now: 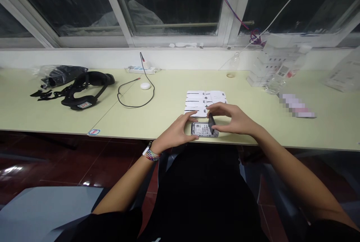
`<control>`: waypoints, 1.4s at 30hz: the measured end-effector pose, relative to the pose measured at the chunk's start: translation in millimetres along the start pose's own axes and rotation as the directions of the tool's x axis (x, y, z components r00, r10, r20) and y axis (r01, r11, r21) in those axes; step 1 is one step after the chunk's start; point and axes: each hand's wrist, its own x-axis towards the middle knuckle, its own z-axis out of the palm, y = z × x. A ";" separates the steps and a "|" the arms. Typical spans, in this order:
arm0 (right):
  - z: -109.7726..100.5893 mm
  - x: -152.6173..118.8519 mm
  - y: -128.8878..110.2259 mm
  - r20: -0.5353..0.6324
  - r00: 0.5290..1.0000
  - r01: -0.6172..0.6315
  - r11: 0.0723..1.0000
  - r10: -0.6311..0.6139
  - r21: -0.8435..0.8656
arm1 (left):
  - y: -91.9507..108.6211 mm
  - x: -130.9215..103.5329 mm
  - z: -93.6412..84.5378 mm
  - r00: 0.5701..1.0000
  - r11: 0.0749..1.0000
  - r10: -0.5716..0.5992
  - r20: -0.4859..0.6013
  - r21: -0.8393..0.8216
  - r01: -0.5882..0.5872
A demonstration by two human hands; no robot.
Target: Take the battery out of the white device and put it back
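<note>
A flat, rectangular grey device (200,129) with a printed white label lies near the table's front edge. My left hand (177,130) grips its left end, thumb at the near side and fingers at the far side. Between the thumb and fingers of my right hand (232,119) is a dark flat cover-like piece (211,123), tilted steeply over the device's right end. I cannot tell whether that piece is still joined to the device. Just beyond lie several white flat packs (195,101) with black lines and letters, set close together.
A black headset (84,90) and a plastic-wrapped black bundle (63,75) lie at the left. A black cable (135,106) curls around a white round item (145,86) near a power strip (142,70). Right are white boxes (261,69), a clear bottle (277,81) and a blurred pack (298,106).
</note>
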 end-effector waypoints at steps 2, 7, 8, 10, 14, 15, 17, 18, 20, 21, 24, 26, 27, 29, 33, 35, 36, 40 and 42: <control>4.5 9.8 -2.0 0.040 0.999 0.039 0.999 -0.038 -0.032 | 0.1 0.0 0.2 1.000 1.000 -0.003 -0.004 0.002 0.003; 9.5 26.8 -0.5 0.163 0.982 0.122 0.979 -0.095 -0.161 | -0.2 -0.2 0.8 1.000 1.000 -0.002 -0.015 0.008 0.002; 9.7 28.6 -0.3 0.181 0.979 0.120 0.977 -0.088 -0.174 | -0.3 -0.2 0.9 1.000 1.000 -0.005 -0.014 0.008 0.005; 9.9 30.9 -0.5 0.204 0.977 0.107 0.976 -0.067 -0.192 | -0.7 -0.2 1.3 1.000 1.000 -0.012 -0.013 0.012 0.012; 12.0 33.0 -1.9 0.238 0.971 0.089 0.964 -0.027 -0.252 | -1.5 0.0 2.3 1.000 1.000 -0.015 -0.024 0.017 0.016; 12.9 33.4 -2.0 0.248 0.968 0.090 0.961 -0.024 -0.261 | -1.4 -0.1 2.5 1.000 1.000 -0.013 -0.027 0.013 0.014; 15.4 34.4 -1.7 0.265 0.964 0.095 0.956 -0.019 -0.277 | -0.8 -0.2 2.7 0.999 1.000 -0.010 -0.030 0.003 0.010; 16.8 35.0 -1.2 0.272 0.962 0.096 0.952 -0.014 -0.289 | -0.3 -0.3 2.6 0.999 1.000 -0.011 -0.030 -0.001 0.011; 19.8 36.0 0.9 0.290 0.957 0.101 0.942 -0.003 -0.321 | 0.9 -0.3 2.2 0.999 1.000 -0.019 -0.027 -0.009 0.018; 21.3 36.2 2.6 0.299 0.954 0.106 0.937 -0.002 -0.334 | 1.5 -0.3 2.0 0.999 1.000 -0.023 -0.024 -0.013 0.022; 24.6 34.8 9.8 0.318 0.947 0.146 0.931 -0.034 -0.334 | 2.7 0.1 1.4 0.999 0.999 -0.029 -0.016 -0.025 0.028; 24.4 31.1 14.8 0.310 0.948 0.167 0.933 -0.064 -0.318 | 3.0 0.3 1.4 0.999 0.999 -0.037 -0.017 -0.021 0.036; 23.3 28.2 16.8 0.302 0.951 0.167 0.936 -0.069 -0.310 | 3.1 0.4 1.5 0.999 0.999 -0.041 -0.018 -0.017 0.040; 19.3 20.5 19.2 0.281 0.958 0.148 0.942 -0.061 -0.300 | 3.1 0.5 1.8 0.999 0.999 -0.043 -0.018 -0.012 0.043; 5.5 1.2 20.4 0.243 0.970 0.087 0.951 -0.012 -0.297 | 2.6 0.5 1.8 0.999 1.000 -0.027 -0.021 -0.009 0.027; -3.8 -6.1 22.3 0.193 0.981 0.042 0.951 0.018 -0.305 | 2.2 0.6 1.4 1.000 1.000 -0.020 -0.019 -0.003 0.020; -9.1 -8.1 24.2 0.142 0.989 0.013 0.950 0.033 -0.312 | 2.0 0.7 1.1 1.000 1.000 -0.016 -0.018 -0.002 0.016; -32.7 -0.6 35.6 -0.210 0.967 -0.215 0.907 0.145 -0.362 | 2.0 0.9 0.2 1.000 1.000 -0.016 -0.017 0.004 0.016; -42.3 12.6 41.2 -0.344 0.907 -0.379 0.827 0.243 -0.416 | 2.1 0.8 0.2 1.000 1.000 -0.021 -0.018 0.004 0.021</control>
